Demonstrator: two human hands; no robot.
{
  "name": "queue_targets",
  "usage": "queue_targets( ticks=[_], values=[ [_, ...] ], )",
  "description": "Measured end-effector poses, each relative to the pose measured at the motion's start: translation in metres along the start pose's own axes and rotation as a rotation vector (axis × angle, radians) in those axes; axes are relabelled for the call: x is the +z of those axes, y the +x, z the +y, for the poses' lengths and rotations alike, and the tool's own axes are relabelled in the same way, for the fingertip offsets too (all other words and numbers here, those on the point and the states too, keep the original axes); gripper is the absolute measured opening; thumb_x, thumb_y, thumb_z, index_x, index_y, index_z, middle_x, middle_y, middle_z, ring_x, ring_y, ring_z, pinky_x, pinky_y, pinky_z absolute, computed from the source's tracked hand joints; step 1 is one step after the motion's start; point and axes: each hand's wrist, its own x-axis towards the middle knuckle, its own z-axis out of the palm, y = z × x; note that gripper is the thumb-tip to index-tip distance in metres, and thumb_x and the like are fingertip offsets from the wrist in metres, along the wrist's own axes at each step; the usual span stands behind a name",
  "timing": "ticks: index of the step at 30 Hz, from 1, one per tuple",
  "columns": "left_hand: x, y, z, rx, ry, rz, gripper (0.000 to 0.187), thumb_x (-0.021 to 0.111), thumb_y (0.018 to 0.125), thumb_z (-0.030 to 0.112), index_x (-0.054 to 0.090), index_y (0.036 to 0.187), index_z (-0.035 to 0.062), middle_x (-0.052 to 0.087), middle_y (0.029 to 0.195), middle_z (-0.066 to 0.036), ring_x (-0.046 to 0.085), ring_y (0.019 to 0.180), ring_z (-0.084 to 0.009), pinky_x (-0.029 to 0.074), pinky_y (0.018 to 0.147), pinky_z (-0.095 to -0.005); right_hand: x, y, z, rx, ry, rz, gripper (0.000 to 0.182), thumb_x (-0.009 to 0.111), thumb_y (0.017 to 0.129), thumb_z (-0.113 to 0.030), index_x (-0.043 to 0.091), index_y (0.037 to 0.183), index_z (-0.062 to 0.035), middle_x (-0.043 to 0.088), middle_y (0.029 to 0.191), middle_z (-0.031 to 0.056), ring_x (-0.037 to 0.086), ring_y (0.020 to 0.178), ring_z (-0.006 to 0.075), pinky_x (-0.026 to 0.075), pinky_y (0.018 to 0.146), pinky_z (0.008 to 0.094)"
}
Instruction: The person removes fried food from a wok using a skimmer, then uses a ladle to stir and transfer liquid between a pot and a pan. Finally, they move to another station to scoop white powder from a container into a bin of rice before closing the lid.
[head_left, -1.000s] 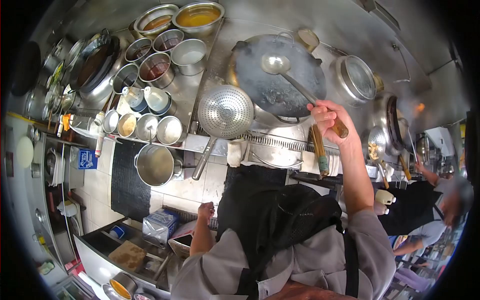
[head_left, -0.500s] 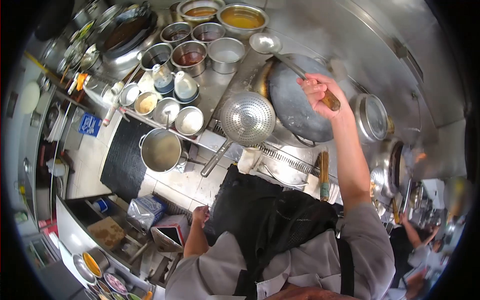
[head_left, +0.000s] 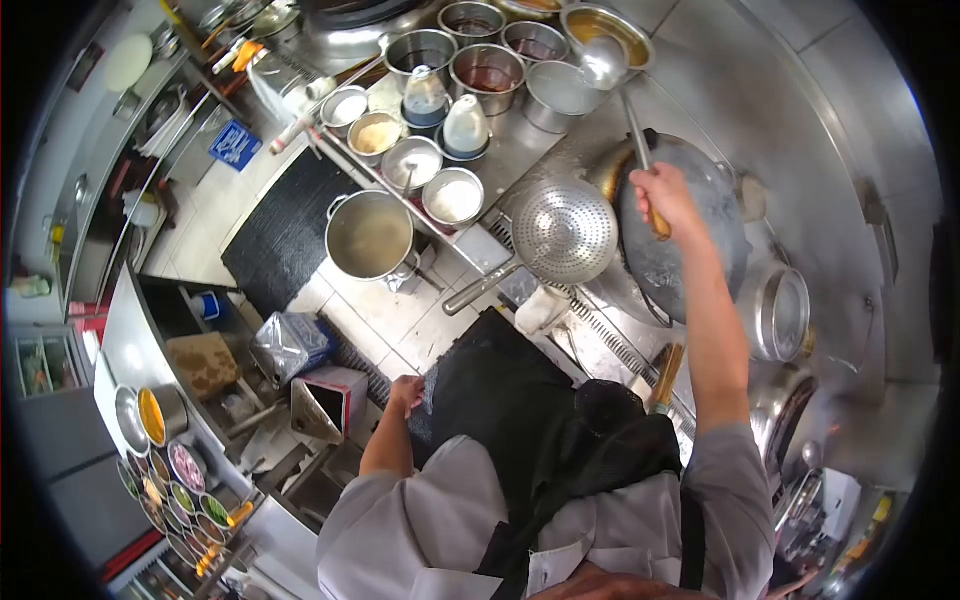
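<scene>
My right hand (head_left: 665, 200) is wrapped round the wooden handle end of a ladle (head_left: 604, 62). The ladle's bowl is over the near side of a metal bowl of yellow liquid (head_left: 640, 45), beside a pot of clear liquid (head_left: 560, 95). Below my right hand lies a large grey wok (head_left: 700, 235), hazy with steam. To the wok's left rests a perforated strainer (head_left: 565, 230), its handle pointing down and left. My left hand (head_left: 405, 393) is low beside my black apron (head_left: 490, 385), fingers curled; what they hold, if anything, is not clear.
Pots of dark red sauce (head_left: 487, 78), two squeeze bottles (head_left: 466, 128) and small seasoning bowls (head_left: 453, 197) stand at the back. A tall pot (head_left: 370, 235) of cloudy liquid is left of the strainer. A bamboo brush (head_left: 667, 375) and a lidded pot (head_left: 780, 312) are at the right.
The ladle's bowl has moved from beside the yellow-liquid bowl to over its near side, with my right hand still on the handle. My view has turned, shifting the counter rightward.
</scene>
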Motion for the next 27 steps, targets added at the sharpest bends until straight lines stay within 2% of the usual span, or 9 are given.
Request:
queue_targets(
  ticks=[3,4,7,15,21,22,23,25,27],
  values=[
    [0.003,0.006,0.001,0.012,-0.034,-0.047,0.016,0.065,0.092,0.020,0.063,0.084,0.0065,0.058,0.069,0.000,0.052,0.053,-0.0086,0.041,0.043,-0.0220,-0.012,-0.003,0.028,-0.055,-0.365,0.105,0.032,0.066,0.089,-0.018,0.057,0.108,0.0051,0.065,0.074,0.0162,0.066,0.060,0.0241,0.050,0.050,0.0392],
    [0.005,0.005,0.005,0.017,-0.053,-0.062,0.016,0.064,0.092,0.019,0.062,0.083,0.0062,0.057,0.068,0.000,0.051,0.051,-0.0085,0.038,0.041,-0.0219,-0.019,0.002,0.053,-0.180,-0.547,0.231,0.040,0.065,0.089,-0.019,0.055,0.120,0.0041,0.067,0.084,0.0287,0.069,0.076,0.0432,0.052,0.065,0.0489],
    [0.021,-0.005,0.030,0.038,-0.052,0.000,0.017,0.064,0.092,0.017,0.059,0.079,0.0053,0.054,0.064,-0.001,0.048,0.047,-0.0086,0.031,0.036,-0.0225,-0.036,-0.034,0.081,-0.227,-0.641,0.316,0.039,0.065,0.090,-0.020,0.055,0.122,-0.0005,0.066,0.091,0.0328,0.063,0.088,0.0526,0.050,0.075,0.0530],
    [0.016,0.005,0.038,0.060,-0.039,-0.054,0.013,0.065,0.090,0.014,0.060,0.084,0.0034,0.054,0.064,0.000,0.047,0.046,-0.0081,0.030,0.035,-0.0226,-0.103,-0.168,0.206,-0.040,-0.588,0.650,0.032,0.064,0.091,-0.020,0.055,0.116,-0.0011,0.067,0.083,0.0289,0.064,0.081,0.0511,0.049,0.069,0.0562],
    [0.030,-0.014,0.059,0.033,0.047,-0.030,0.014,0.064,0.091,0.016,0.060,0.091,0.0026,0.055,0.067,-0.001,0.048,0.047,-0.0074,0.031,0.035,-0.0218,-0.143,-0.218,0.279,0.145,-0.622,0.576,0.030,0.063,0.091,-0.019,0.053,0.108,0.0035,0.066,0.091,0.0333,0.065,0.085,0.0514,0.051,0.073,0.0561],
    [0.032,-0.009,0.057,0.042,0.049,-0.020,0.014,0.064,0.091,0.016,0.061,0.093,0.0030,0.056,0.068,-0.001,0.049,0.048,-0.0075,0.032,0.034,-0.0215,-0.139,-0.219,0.290,0.138,-0.549,0.542,0.026,0.062,0.093,-0.019,0.055,0.102,0.0046,0.067,0.076,0.0252,0.067,0.067,0.0418,0.052,0.059,0.0496],
    [0.035,-0.010,0.059,0.040,0.070,-0.029,0.014,0.064,0.091,0.016,0.061,0.093,0.0030,0.056,0.068,-0.001,0.049,0.048,-0.0075,0.032,0.034,-0.0215,-0.129,-0.222,0.280,0.154,-0.542,0.557,0.026,0.062,0.093,-0.019,0.055,0.102,0.0046,0.067,0.076,0.0252,0.067,0.067,0.0418,0.052,0.059,0.0496],
    [0.039,-0.015,0.062,0.019,0.152,0.001,0.014,0.066,0.092,0.017,0.061,0.094,0.0037,0.057,0.070,-0.001,0.050,0.050,-0.0074,0.034,0.035,-0.0211,-0.103,-0.229,0.231,0.297,0.211,0.408,0.020,0.060,0.096,-0.020,0.060,0.092,-0.0001,0.056,0.062,0.0032,0.052,0.048,0.0151,0.045,0.048,0.0346],
    [0.044,-0.018,0.064,0.028,0.184,-0.014,0.016,0.067,0.092,0.018,0.061,0.094,0.0039,0.057,0.070,-0.001,0.051,0.050,-0.0073,0.034,0.035,-0.0210,-0.104,-0.231,0.216,0.313,0.553,0.303,0.019,0.059,0.097,-0.019,0.059,0.096,0.0000,0.053,0.063,0.0003,0.049,0.047,0.0106,0.041,0.044,0.0291]
  ],
)
